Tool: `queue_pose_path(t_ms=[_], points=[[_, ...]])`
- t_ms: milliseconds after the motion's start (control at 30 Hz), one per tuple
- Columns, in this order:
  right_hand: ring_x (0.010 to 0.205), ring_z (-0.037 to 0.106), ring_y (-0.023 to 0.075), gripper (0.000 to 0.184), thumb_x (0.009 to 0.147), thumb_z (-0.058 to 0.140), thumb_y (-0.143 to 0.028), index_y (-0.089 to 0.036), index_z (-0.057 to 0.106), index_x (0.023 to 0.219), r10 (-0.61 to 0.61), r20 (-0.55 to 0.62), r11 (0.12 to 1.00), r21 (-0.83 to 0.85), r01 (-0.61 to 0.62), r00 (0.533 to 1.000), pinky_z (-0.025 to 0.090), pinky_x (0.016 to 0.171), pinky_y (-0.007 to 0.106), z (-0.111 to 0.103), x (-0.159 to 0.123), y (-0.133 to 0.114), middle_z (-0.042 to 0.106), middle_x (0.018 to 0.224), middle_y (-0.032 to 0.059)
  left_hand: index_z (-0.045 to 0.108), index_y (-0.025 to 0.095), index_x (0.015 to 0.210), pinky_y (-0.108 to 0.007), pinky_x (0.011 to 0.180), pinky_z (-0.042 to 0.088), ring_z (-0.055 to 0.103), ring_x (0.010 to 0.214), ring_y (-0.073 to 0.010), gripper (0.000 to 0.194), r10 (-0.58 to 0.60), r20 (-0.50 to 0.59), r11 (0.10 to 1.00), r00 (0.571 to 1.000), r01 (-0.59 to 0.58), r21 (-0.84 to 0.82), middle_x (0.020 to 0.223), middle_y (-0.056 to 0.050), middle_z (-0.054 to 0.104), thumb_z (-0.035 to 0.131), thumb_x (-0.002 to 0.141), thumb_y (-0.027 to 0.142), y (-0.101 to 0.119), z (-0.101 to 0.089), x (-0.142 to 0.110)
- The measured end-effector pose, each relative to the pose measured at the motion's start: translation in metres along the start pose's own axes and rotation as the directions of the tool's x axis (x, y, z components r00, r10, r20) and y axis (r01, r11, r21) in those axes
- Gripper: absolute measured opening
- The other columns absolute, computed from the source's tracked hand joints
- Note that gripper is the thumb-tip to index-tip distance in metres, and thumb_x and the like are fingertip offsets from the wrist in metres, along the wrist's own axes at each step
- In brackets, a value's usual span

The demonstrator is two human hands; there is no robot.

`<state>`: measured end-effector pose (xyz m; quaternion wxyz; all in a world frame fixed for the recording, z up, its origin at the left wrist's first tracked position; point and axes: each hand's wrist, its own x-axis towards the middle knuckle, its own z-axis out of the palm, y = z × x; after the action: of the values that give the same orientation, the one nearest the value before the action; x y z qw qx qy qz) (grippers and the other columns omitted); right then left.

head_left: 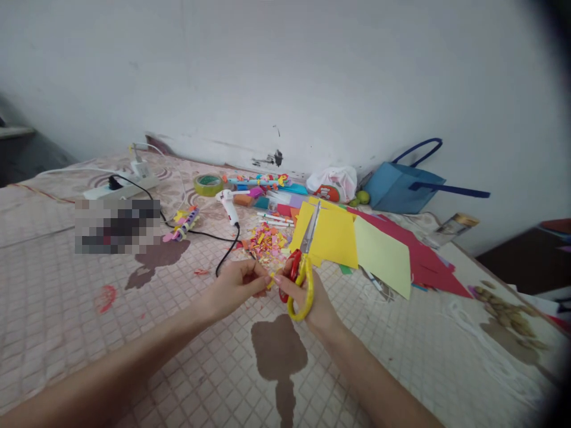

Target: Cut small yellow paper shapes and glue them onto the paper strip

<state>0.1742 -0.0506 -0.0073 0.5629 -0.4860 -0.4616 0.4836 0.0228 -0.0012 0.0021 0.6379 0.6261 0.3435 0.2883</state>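
Note:
My left hand [236, 288] is closed, its thumb and fingertips pinching a small piece of yellow paper [271, 280]. Held in my right hand [320, 306] are scissors [305, 267] with one red and one yellow handle, their blades pointing away from me and looking nearly together. The right thumb and fingertips also meet at the yellow piece. Just beyond both hands lies a pile of colourful paper scraps [265, 241]. Yellow paper sheets [334, 238] lie behind and right of the scissors.
A white glue gun [229, 208] with a black cord stands left of the scraps, near green tape [208, 185] and a decorated stick [185, 223]. A power strip [120, 187] is far left. Pale green paper [383, 252], red paper [428, 267] and a blue bag [401, 187] lie right.

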Motion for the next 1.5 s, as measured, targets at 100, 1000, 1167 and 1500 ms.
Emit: queue_pose_path(t_ms=[100, 1000, 1167, 1500], points=[[0.042, 0.040, 0.0063, 0.033, 0.066, 0.071, -0.034, -0.020, 0.043, 0.074, 0.044, -0.031, 0.999, -0.013, -0.044, 0.999, 0.032, 0.040, 0.019, -0.001, 0.000, -0.003, 0.045, 0.056, -0.0085, 0.053, 0.013, 0.067, -0.021, 0.054, 0.042, 0.052, 0.055, -0.0087, 0.024, -0.004, 0.026, 1.000, 1.000, 0.004, 0.003, 0.059, 0.001, 0.057, 0.063, 0.071, 0.035, -0.002, 0.000, 0.000], [0.045, 0.040, 0.0061, 0.031, 0.067, 0.070, -0.036, -0.020, 0.046, 0.078, 0.077, 0.002, 0.994, 0.080, -0.077, 0.997, 0.033, 0.044, 0.019, 0.003, -0.003, 0.004, 0.047, 0.058, -0.0078, 0.054, 0.013, 0.072, -0.021, 0.056, 0.043, 0.055, 0.057, -0.0089, 0.025, -0.055, 0.009, 0.997, 0.998, 0.056, -0.060, 0.063, 0.000, 0.061, 0.063, 0.073, 0.036, 0.003, -0.005, -0.001], [0.046, 0.039, 0.0058, 0.034, 0.061, 0.075, -0.032, -0.020, 0.045, 0.073, 0.074, -0.030, 0.987, 0.147, -0.069, 0.997, 0.031, 0.043, 0.019, 0.010, -0.005, 0.003, 0.046, 0.058, -0.0083, 0.053, 0.013, 0.070, -0.021, 0.052, 0.042, 0.052, 0.053, -0.0080, 0.024, -0.003, -0.028, 1.000, 1.000, 0.003, -0.019, 0.062, 0.001, 0.058, 0.063, 0.072, 0.035, 0.003, 0.001, 0.002], [0.047, 0.039, 0.0062, 0.031, 0.068, 0.071, -0.034, -0.020, 0.044, 0.075, 0.022, -0.035, 0.995, 0.094, -0.019, 0.999, 0.033, 0.045, 0.019, 0.009, -0.007, 0.007, 0.044, 0.059, -0.0078, 0.055, 0.013, 0.067, -0.021, 0.054, 0.040, 0.050, 0.056, -0.0084, 0.023, -0.006, -0.081, 0.999, 0.997, 0.002, -0.052, 0.062, 0.001, 0.056, 0.063, 0.072, 0.034, 0.003, 0.001, -0.001]])
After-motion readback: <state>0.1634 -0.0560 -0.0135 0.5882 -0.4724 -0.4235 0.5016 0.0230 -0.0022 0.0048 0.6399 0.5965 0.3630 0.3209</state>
